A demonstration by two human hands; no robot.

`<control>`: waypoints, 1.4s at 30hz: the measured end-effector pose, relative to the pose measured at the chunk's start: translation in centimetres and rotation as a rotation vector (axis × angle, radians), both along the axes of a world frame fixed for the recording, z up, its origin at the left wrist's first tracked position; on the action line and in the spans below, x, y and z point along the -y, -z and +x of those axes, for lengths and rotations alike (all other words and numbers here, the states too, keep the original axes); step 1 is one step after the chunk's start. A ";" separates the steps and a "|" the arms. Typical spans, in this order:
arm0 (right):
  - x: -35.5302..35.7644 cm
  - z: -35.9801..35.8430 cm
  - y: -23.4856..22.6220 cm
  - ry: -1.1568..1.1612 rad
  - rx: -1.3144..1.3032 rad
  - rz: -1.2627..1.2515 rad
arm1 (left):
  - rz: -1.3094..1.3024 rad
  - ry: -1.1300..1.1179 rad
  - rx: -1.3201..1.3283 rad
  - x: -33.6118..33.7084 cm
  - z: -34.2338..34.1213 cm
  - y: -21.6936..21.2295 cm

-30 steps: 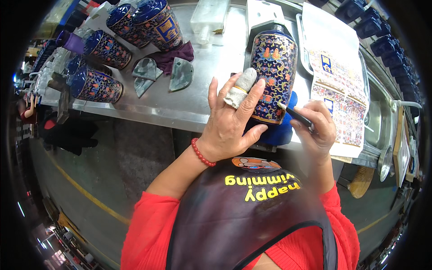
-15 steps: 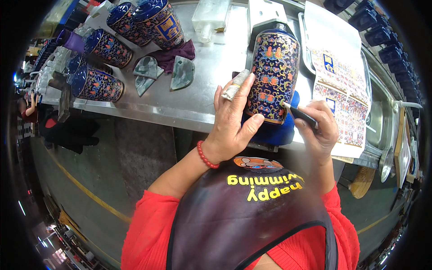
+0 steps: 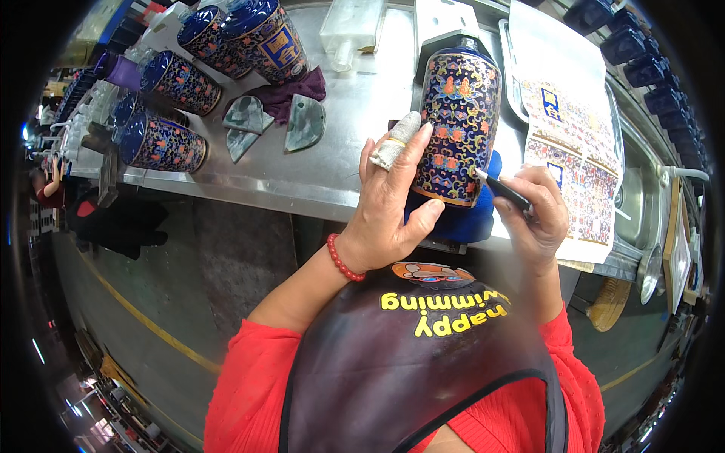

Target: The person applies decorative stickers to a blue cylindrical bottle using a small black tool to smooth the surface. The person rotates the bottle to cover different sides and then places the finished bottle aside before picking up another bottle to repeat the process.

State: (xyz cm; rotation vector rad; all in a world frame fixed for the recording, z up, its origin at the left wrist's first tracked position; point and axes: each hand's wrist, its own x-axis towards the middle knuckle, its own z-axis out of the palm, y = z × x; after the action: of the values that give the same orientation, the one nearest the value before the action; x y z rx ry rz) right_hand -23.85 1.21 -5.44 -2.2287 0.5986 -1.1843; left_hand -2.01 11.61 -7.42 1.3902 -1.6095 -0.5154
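Observation:
A dark blue bottle with colourful floral patterning lies on a blue cloth pad, its neck pointing away from me. My left hand is against the bottle's left edge, fingers stretched and thumb apart near the base. Pale cloth, tied with a band, wraps one of its fingers. In my right hand is a slim black-handled tool with a pale pointed tip, gripped between thumb and fingers. That tip is at the bottle's lower right edge; whether it touches the surface I cannot tell.
Patterned decal sheets lie on a tray at the right, beside a metal sink. Several decorated bottles stand at the left of the metal table. Near them are green marbled scraper plates, a purple cloth and a clear bottle.
The tool's tip has shifted very slightly at the bottle's lower right edge. My left hand has moved a little against the bottle's side; the bottle lies almost as before.

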 end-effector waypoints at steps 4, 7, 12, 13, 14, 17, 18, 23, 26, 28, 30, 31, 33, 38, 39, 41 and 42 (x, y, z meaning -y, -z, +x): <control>0.1 0.0 0.1 -0.004 -0.007 -0.030 | 0.012 -0.027 0.000 0.1 -0.2 0.3; 0.1 0.0 0.2 -0.001 -0.007 -0.023 | -0.003 -0.030 -0.019 0.1 -0.4 0.4; 0.1 -0.1 0.3 -0.004 -0.008 -0.023 | 0.000 0.009 -0.141 0.1 0.2 0.4; 0.1 -0.1 0.2 0.002 -0.016 -0.014 | -0.024 0.004 -0.096 0.0 0.3 0.4; 0.1 -0.1 0.2 -0.002 -0.005 -0.025 | -0.035 -0.002 -0.043 -0.1 0.2 0.2; 0.1 0.1 0.0 0.003 0.001 -0.036 | -0.054 -0.074 0.166 -0.1 -0.4 -0.1; 0.1 0.2 -0.1 0.002 0.003 -0.049 | -0.080 -0.097 0.242 0.0 -0.6 -0.2; 0.0 0.6 -0.4 -0.149 -0.055 -0.253 | -0.140 -0.109 0.415 0.8 -0.6 -0.3; -0.2 0.7 -0.8 -0.263 0.016 -0.153 | -0.123 -0.119 0.414 0.8 0.0 0.0; -0.3 0.7 -1.0 -0.119 -0.013 -0.228 | -0.098 -0.100 0.389 0.7 0.2 0.4; -0.5 0.7 -1.3 -0.173 -0.084 -0.274 | -0.101 -0.106 0.380 0.7 0.3 0.7; -0.6 0.8 -1.5 -0.283 -0.113 -0.283 | -0.103 -0.110 0.377 0.7 0.3 0.8; -0.8 0.9 -1.7 -0.235 -0.147 -0.273 | -0.092 -0.109 0.370 0.6 0.3 0.9; -1.2 1.2 -1.9 -0.335 -0.161 -0.309 | -0.086 -0.113 0.403 0.6 0.3 0.9; -1.3 1.1 -1.9 -0.405 -0.168 -0.314 | -0.091 -0.111 0.398 0.5 0.3 1.0; -1.4 1.0 -2.0 -0.176 -0.078 -0.307 | -0.101 -0.098 0.379 0.7 0.4 1.4; -1.4 0.8 -2.0 -0.174 -0.163 -0.317 | -0.096 -0.090 0.366 0.7 0.5 1.5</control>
State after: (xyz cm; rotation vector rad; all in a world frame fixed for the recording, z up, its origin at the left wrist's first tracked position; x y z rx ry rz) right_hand -23.01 2.61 -3.43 -2.6023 0.2845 -1.0761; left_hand -1.52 10.95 -8.96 1.5392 -1.8218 -0.1308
